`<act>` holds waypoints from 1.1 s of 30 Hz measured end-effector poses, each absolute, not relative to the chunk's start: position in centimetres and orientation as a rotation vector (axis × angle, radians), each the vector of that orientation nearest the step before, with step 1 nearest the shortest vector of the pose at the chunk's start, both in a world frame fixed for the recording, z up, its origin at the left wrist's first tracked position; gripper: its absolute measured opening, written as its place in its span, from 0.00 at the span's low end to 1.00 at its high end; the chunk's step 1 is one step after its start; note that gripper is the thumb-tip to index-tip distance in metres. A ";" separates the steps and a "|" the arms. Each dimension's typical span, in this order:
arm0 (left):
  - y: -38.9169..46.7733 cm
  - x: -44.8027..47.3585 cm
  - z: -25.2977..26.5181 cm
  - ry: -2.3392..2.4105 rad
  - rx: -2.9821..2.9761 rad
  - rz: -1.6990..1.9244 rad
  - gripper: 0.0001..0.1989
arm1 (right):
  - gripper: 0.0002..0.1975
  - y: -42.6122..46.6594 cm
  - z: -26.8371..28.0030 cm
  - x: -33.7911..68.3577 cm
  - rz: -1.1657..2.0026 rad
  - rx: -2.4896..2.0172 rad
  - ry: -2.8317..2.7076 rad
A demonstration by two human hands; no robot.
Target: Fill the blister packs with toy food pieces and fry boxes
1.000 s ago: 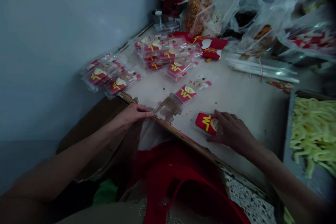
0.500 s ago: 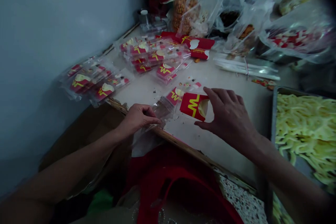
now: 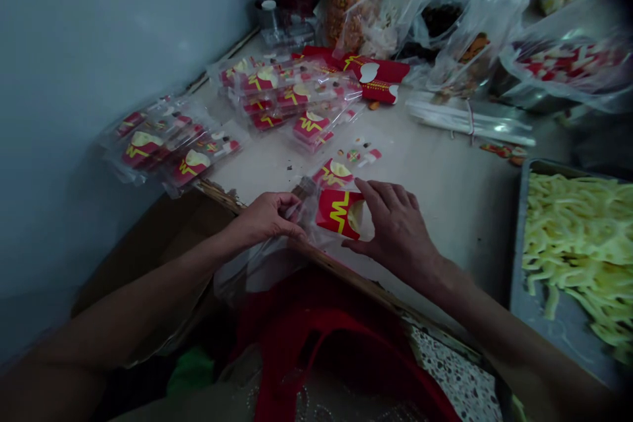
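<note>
My right hand (image 3: 395,217) grips a small red carton (image 3: 339,212) with a yellow zigzag mark by its right end, thumb below and fingers above. Pale contents show in the carton's opening. At the table's front edge, my left hand (image 3: 279,216) pinches a clear plastic bag (image 3: 309,211), whose film lies around the carton's left end. How far the carton is inside the bag I cannot tell. Just behind it lies a bagged red carton (image 3: 333,173) with small colourful pieces beside it in the packet.
Several packed bags (image 3: 291,95) lie at the back, more packets (image 3: 171,145) at the left by the wall. Flat red cartons (image 3: 378,72) and tied white sticks (image 3: 445,115) lie farther back. A metal tray (image 3: 519,264) of pale yellow strips stands at right.
My right hand has moved left with the red carton, bringing it up to the plastic bag. My left hand still pinches the bag in nearly the same place.
</note>
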State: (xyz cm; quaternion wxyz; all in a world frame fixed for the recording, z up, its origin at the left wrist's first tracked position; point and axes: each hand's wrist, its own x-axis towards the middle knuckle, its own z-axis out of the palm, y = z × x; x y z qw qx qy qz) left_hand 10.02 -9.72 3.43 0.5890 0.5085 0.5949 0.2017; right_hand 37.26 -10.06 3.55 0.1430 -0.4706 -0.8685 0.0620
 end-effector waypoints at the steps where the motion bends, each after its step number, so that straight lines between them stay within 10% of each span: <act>1: -9.4 10.1 3.2 1.376 1.144 0.499 0.23 | 0.54 -10.0 3.3 37.1 0.190 -1.351 -2.482; 13: -8.3 9.6 1.3 1.338 1.009 0.377 0.29 | 0.48 -9.4 2.5 38.3 0.631 -0.997 -2.683; 21: -4.7 8.9 2.7 1.107 1.148 0.100 0.21 | 0.44 -9.7 2.7 35.5 0.240 -1.116 -2.796; 33: -1.9 13.2 3.8 0.809 2.050 0.216 0.39 | 0.44 -13.0 2.0 32.4 0.276 -1.506 -2.533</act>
